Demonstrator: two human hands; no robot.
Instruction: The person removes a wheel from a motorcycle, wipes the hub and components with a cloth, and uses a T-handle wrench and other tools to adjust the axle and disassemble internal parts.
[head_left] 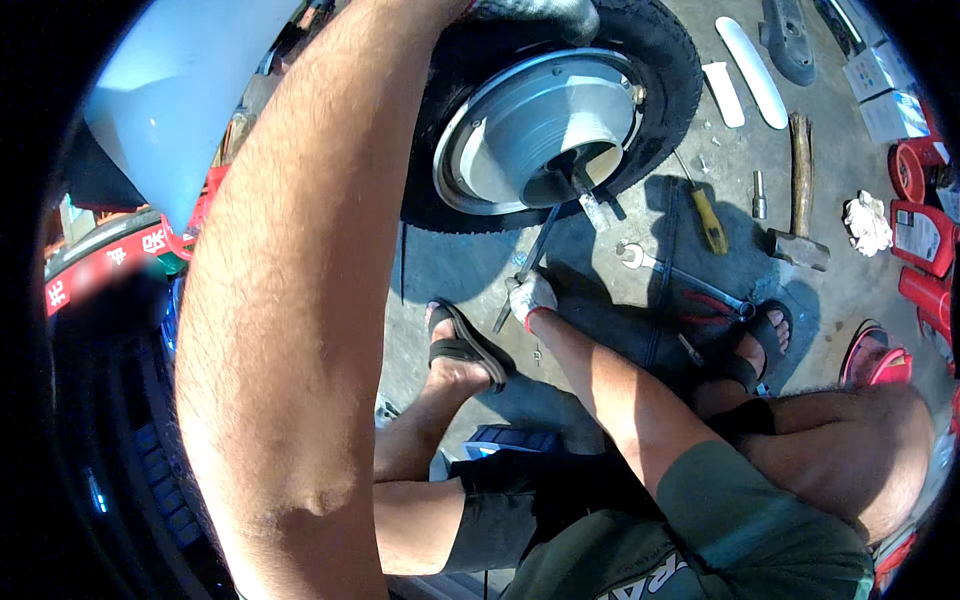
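Observation:
A wheel with a black tyre (pixel 665 130) and a silver hub (pixel 490 135) stands tilted in front of me. My left hand (pixel 545 14), in a pale work glove, grips the tyre at its top; the upper picture edge cuts off part of that hand. Below the wheel, my gloved right hand (pixel 532 296) is wrapped round a dark metal bar (pixel 543 243). The bar's upper end meets the rim of the hub's round opening. From that opening a metal axle (pixel 588 203) sticks out. My left forearm crosses the view and hides much of the left side.
On the concrete floor to the right lie a yellow-handled screwdriver (pixel 708 218), a combination wrench (pixel 685 277), red-handled pliers (pixel 715 308), a socket (pixel 760 195), and a hammer (pixel 801 180). White panels (pixel 750 70) lie beyond. Red containers (pixel 922 240) line the right edge. Sandalled feet flank the wheel's near side.

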